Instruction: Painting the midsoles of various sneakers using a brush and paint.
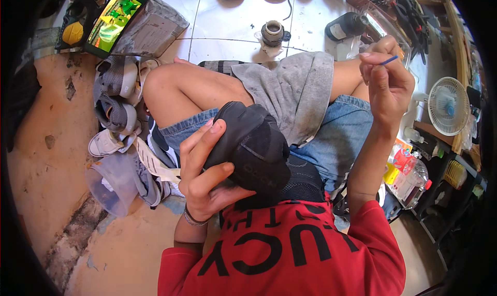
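My left hand (207,174) is wrapped around a black shoe (253,146), holding it up in front of my chest above my lap. The fingers press on its near left side. Raised well off to the right, my right hand (387,78) is closed in a pinch. A thin blue stick (389,60) pokes out between its fingers; the rest of it is hidden in the hand. A grey cloth (300,89) drapes over my legs below the shoe.
Several shoes (119,99) pile up at my left beside a clear plastic bin (111,185). A phone (115,19) leans on a box (155,27). Ahead on the tiles are a small round pot (273,33) and a dark bottle (346,26). A white fan (448,105) stands right.
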`<state>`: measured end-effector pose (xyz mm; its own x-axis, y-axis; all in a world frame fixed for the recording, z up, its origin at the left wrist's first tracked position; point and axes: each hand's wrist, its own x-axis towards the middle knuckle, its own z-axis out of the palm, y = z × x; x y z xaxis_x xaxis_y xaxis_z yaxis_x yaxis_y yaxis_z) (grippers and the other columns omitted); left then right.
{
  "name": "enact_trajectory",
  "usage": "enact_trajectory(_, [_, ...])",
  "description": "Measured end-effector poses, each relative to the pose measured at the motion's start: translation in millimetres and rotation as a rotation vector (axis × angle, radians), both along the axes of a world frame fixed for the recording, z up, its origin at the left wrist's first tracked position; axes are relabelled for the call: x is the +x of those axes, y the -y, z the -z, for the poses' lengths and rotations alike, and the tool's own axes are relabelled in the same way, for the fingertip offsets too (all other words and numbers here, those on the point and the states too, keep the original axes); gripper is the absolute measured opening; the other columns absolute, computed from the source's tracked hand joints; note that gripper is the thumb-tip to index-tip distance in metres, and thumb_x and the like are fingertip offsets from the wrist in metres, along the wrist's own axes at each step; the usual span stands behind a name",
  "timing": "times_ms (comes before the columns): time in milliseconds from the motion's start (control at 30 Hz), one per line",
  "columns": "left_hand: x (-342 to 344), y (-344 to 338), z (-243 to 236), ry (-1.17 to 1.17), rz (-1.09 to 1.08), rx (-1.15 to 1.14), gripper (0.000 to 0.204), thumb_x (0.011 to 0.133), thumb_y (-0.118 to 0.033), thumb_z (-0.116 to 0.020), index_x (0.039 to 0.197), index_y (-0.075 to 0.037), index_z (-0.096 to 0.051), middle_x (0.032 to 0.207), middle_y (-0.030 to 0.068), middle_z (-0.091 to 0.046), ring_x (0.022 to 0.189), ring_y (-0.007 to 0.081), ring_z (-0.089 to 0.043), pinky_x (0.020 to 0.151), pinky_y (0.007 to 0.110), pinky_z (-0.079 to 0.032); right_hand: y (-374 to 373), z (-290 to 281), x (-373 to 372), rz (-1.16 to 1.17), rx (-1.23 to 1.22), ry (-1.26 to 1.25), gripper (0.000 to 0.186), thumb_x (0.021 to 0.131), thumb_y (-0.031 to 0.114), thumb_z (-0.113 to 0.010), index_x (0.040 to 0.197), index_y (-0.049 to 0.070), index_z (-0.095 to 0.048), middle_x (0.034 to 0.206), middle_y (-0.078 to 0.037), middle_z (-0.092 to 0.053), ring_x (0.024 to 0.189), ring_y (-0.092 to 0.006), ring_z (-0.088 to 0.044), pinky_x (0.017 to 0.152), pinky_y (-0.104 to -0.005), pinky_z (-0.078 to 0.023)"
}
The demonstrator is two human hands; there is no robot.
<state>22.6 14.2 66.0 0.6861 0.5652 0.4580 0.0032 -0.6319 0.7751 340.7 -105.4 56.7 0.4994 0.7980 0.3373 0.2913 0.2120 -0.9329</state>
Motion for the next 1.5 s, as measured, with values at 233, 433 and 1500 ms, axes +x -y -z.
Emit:
enact_trajectory(233, [10, -1, -37, -0.289, -0.034, 0.062, 0.063, 0.06, -0.032, -0.094, 0.106, -0.007, -0.059, 0.133, 0.0235, -0.056, 0.117, 0.0395, -0.059, 0.097, 0.049, -0.049, -4, -10, -16, -0.006, -0.043, 0.2, 0.023, 0.085, 0.012, -0.076, 0.106, 0.005, -0.078, 0.086, -0.003, -0.046, 0.069, -0.0103, -0.044, 0.059, -0.0211, -0.036])
enact_trajectory(433, [8, -1, -35, -0.318, -0.074, 0.099, 0.063, 0.06, -0.031, -0.096, 0.103, -0.007, -0.056, 0.132, 0.0219, -0.056, 0.114, 0.0382, -0.061, 0.093, 0.047, -0.05, -13, -13, -27, -0.122, -0.072, 0.399, 0.03, 0.076, 0.007, -0.08, 0.106, 0.008, -0.079, 0.086, -0.003, -0.042, 0.069, -0.0113, -0.043, 0.057, -0.0232, -0.035])
enact_trajectory(1500, [-8, 4, -24, -0.183, -0.051, -0.033, 0.064, 0.062, -0.027, -0.096, 0.101, -0.006, -0.049, 0.132, 0.025, -0.055, 0.118, 0.0407, -0.059, 0.107, 0.053, -0.045, 11, 7, -20, 0.166, 0.034, 0.203, 0.055, 0.107, 0.039, -0.044, 0.084, 0.0, -0.074, 0.079, -0.006, -0.059, 0.072, -0.0118, -0.046, 0.065, -0.0259, -0.035])
